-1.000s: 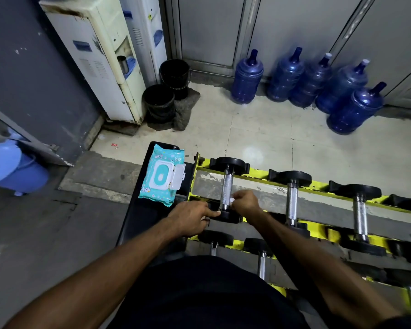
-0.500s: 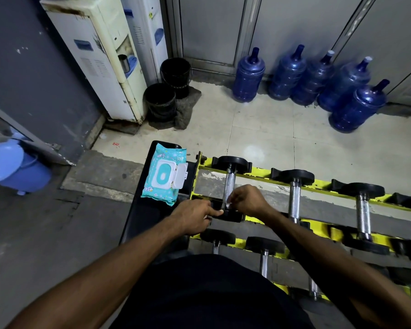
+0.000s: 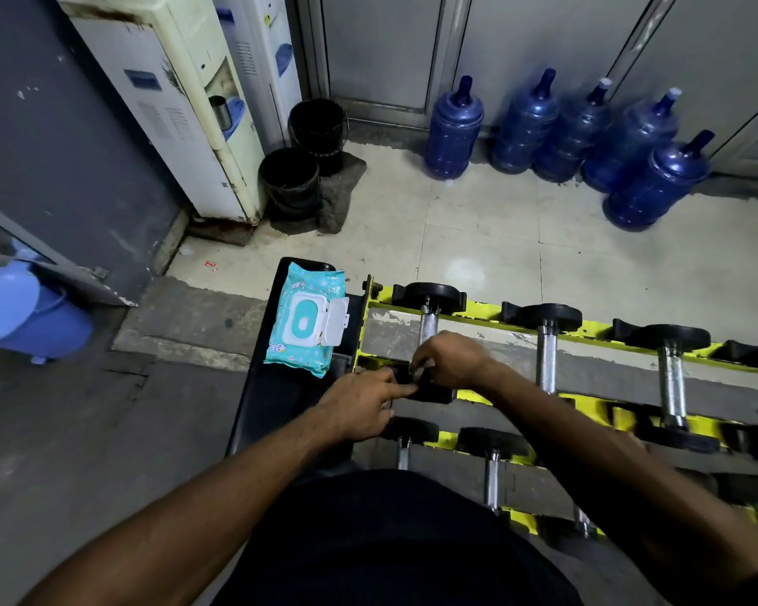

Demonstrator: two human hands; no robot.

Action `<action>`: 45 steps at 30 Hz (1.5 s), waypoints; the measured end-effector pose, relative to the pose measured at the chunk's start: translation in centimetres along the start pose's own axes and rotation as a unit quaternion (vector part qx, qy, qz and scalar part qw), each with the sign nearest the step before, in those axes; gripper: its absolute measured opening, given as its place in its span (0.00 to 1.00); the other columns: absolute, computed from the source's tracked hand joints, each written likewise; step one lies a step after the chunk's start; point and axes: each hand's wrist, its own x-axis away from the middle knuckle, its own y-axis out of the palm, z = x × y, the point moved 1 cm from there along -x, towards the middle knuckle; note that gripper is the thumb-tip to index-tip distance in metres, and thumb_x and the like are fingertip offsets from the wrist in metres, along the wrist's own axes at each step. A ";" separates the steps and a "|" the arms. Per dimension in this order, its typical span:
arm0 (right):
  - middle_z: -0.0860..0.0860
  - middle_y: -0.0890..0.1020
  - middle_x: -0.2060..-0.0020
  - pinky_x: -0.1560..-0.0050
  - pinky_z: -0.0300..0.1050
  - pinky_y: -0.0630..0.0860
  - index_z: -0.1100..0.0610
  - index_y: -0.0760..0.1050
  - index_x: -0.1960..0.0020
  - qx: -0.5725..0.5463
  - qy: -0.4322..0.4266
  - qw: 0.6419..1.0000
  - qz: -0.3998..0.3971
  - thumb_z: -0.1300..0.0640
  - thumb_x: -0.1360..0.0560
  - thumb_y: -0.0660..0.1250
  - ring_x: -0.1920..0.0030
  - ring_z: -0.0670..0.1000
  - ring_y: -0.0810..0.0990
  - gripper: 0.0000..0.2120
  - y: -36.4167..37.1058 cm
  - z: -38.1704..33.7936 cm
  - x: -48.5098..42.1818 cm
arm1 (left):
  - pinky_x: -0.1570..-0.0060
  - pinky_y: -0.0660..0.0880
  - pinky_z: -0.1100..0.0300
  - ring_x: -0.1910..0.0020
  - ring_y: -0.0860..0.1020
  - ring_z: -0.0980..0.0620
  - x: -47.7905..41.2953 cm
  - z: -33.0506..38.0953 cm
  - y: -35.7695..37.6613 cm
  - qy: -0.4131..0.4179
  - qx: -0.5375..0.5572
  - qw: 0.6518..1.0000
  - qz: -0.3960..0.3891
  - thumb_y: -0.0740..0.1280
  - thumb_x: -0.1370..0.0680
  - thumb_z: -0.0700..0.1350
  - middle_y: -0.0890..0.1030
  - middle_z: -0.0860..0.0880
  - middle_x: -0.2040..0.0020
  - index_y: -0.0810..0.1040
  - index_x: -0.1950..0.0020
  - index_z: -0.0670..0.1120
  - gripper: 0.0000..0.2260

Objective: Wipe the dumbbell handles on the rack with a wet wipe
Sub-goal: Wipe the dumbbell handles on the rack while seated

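**Wiping at the rack's left end**

Here's the first dumbbell (image 3: pixel 429 299), top shelf, left end of the yellow rack (image 3: pixel 484 309). The right hand (image 3: pixel 451 360) curls over the near end of its handle (image 3: pixel 428 331), a sliver of white wipe (image 3: pixel 419 373) pinched under the fingers. The left hand (image 3: pixel 362 406) lays a straight forefinger on the near weight, other fingers tucked; can't tell if they hold anything. The wipes pack (image 3: pixel 309 321) lies on the bench (image 3: pixel 272 400), just beside the rack's left edge.
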 end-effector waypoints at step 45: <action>0.53 0.84 0.53 0.56 0.47 0.77 0.51 0.83 0.49 0.056 0.026 0.996 0.065 0.52 0.25 0.69 0.53 0.57 0.82 0.07 2.4 13.4 11.9 | 0.28 0.64 0.52 0.26 0.64 0.47 -7.0 20.2 8.8 -0.051 -0.014 0.996 0.079 0.66 0.22 0.51 0.65 0.48 0.23 0.61 0.20 0.50 0.31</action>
